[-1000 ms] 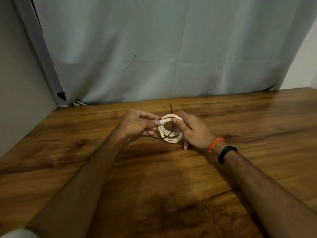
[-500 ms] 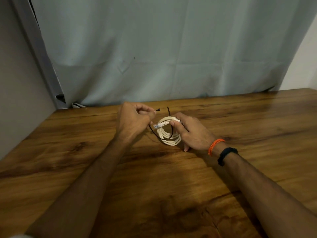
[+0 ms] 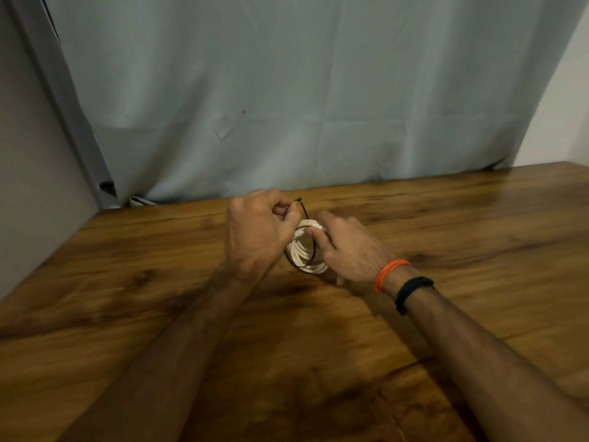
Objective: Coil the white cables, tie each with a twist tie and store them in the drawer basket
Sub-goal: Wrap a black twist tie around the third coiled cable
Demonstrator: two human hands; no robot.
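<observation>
Coiled white cable (image 3: 302, 250) sitting on wooden table (image 3: 446, 237), just above centre. Left hand (image 3: 258, 231), at cable's 9 o'clock, pinching black tie (image 3: 314, 247) looping around coil. Right hand (image 3: 347, 247), at 3 o'clock, gripping coil

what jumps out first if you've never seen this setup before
Mid-table, two hands meet over a small coil of white cable: the left hand pinches a thin black twist tie looped round it, and the right hand holds the coil. Next, the orange thread bracelet and black wristband on the right wrist, above the brown wooden table.
</observation>
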